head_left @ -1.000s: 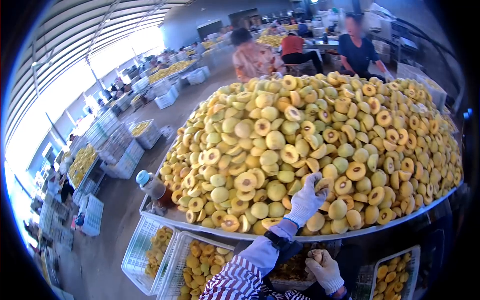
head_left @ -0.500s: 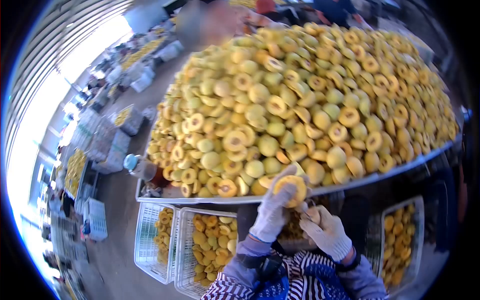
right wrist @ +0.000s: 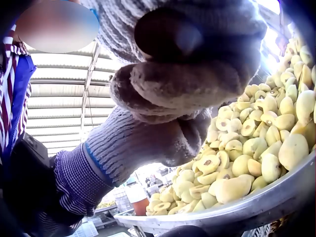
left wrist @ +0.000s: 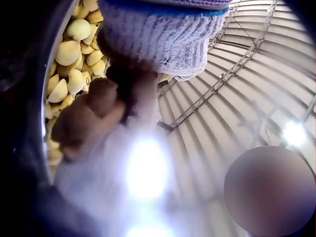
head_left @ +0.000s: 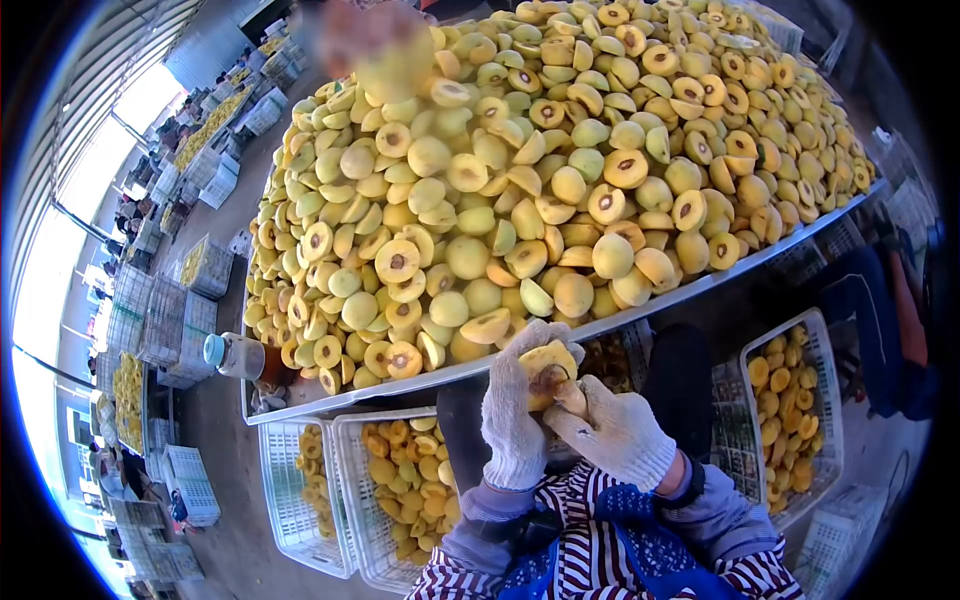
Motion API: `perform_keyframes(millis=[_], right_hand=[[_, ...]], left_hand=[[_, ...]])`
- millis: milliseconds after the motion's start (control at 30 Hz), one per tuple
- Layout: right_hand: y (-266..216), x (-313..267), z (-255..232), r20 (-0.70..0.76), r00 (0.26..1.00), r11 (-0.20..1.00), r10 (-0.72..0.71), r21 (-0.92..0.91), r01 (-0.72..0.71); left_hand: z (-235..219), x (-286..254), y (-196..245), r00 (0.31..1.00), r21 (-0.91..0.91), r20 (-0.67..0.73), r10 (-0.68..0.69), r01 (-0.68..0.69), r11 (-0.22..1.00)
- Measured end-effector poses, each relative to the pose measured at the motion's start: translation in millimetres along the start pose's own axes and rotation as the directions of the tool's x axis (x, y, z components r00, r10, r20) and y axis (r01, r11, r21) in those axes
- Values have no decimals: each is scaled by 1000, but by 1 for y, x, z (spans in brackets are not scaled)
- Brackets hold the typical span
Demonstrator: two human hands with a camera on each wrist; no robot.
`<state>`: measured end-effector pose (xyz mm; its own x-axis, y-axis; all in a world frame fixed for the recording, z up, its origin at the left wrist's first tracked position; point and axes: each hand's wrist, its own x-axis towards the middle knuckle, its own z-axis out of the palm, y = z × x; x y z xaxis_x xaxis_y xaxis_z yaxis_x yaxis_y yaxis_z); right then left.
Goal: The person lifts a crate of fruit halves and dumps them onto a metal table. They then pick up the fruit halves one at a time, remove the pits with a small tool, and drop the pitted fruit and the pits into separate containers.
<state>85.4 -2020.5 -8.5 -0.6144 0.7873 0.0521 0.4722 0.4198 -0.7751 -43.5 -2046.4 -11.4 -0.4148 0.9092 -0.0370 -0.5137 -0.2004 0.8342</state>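
In the head view my gloved left hand [head_left: 512,415] holds a yellow peach half [head_left: 548,362], its cut face turned up, just in front of the tray edge. Beside it, my gloved right hand [head_left: 628,432] grips a small tool [head_left: 571,397] whose front end meets the peach half at the pit hollow. The tool's tip is hidden there. A dark, rounded handle end [right wrist: 165,34] shows inside the curled glove in the right wrist view. Beyond both hands lies a large heap of peach halves [head_left: 470,258], many with brown pit hollows.
A metal-rimmed tray [head_left: 690,284] bears the heap. White crates of peach halves stand below: one far left [head_left: 283,500], one beside it [head_left: 347,470], another at right [head_left: 826,420]. A blue-capped bottle [head_left: 240,356] sits at the tray's left corner. Stacked crates [head_left: 135,310] line the floor.
My left hand has drawn back from the heap with a peach half and met the right hand. The right hand's tool now touches the fruit. The head view has tilted down.
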Motion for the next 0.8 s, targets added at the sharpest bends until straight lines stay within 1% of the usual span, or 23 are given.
perform_keyframes(millis=[67, 100, 167, 200, 233, 267, 333, 367, 433, 500, 533, 567, 600, 633, 667, 700, 733, 767, 800], right_hand=[[3, -2, 3, 15, 996, 991, 92, 93, -93], [1, -3, 3, 98, 980, 959, 171, 211, -188], [-2, -3, 0, 286, 915, 831, 283, 403, -383], [-4, -2, -4, 342, 890, 782, 302, 444, -437], [-6, 1, -10, 397, 862, 730, 314, 480, -487], [-7, 2, -14, 450, 834, 674, 320, 511, -534], [-4, 1, -13, 448, 854, 593, 265, 622, -511], [-2, 0, -13, 444, 863, 547, 239, 673, -498], [-1, -4, -14, 493, 854, 430, 164, 744, -512], [1, -7, -18, 517, 852, 311, 83, 799, -515], [2, -7, -21, 554, 827, 298, 91, 778, -553], [3, -6, -24, 590, 802, 288, 97, 754, -590], [4, -5, -27, 625, 774, 278, 103, 729, -626], [6, -8, -21, 538, 842, 315, 50, 791, -524], [6, -8, -21, 567, 821, 337, 62, 763, -552], [6, -7, -22, 596, 800, 360, 72, 732, -579], [5, -4, -24, 625, 776, 381, 83, 700, -604], [-2, -4, -33, 694, 712, 282, 102, 667, -690], [-1, -5, -34, 706, 704, 241, 77, 672, -700]], left_hand=[[3, -6, 1, 1000, 53, 23, 21, -23, 998], [4, -9, 1, 999, 80, 34, 27, -30, 996], [-4, -3, 3, 997, 163, 81, -20, 7, 987], [-8, 0, 4, 994, 207, 104, -46, 24, 978], [-8, 1, 2, 998, 249, 49, -46, 33, 968], [-5, 1, 2, 999, 299, 44, -7, -6, 954], [-1, -2, 4, 997, 400, 37, 65, -75, 913], [-1, -3, 4, 994, 416, 67, 90, -110, 903], [-3, -7, 2, 982, 440, 125, 141, -182, 879], [1, -8, 3, 950, 476, 213, 227, -304, 825], [3, -9, 3, 929, 488, 256, 269, -364, 794], [7, -4, 7, 867, 504, 347, 357, -493, 709], [11, 0, 8, 789, 504, 435, 434, -613, 608], [10, -2, 1, 888, 407, 318, 333, -445, 798], [10, -1, 5, 926, 433, 316, 207, -335, 837], [11, 3, 15, 948, 461, 310, 78, -222, 859], [13, 7, 21, 953, 488, 299, -52, -106, 866], [16, 9, 22, 938, 425, 342, -56, -101, 899], [16, 11, 25, 924, 449, 376, -73, -113, 887]])
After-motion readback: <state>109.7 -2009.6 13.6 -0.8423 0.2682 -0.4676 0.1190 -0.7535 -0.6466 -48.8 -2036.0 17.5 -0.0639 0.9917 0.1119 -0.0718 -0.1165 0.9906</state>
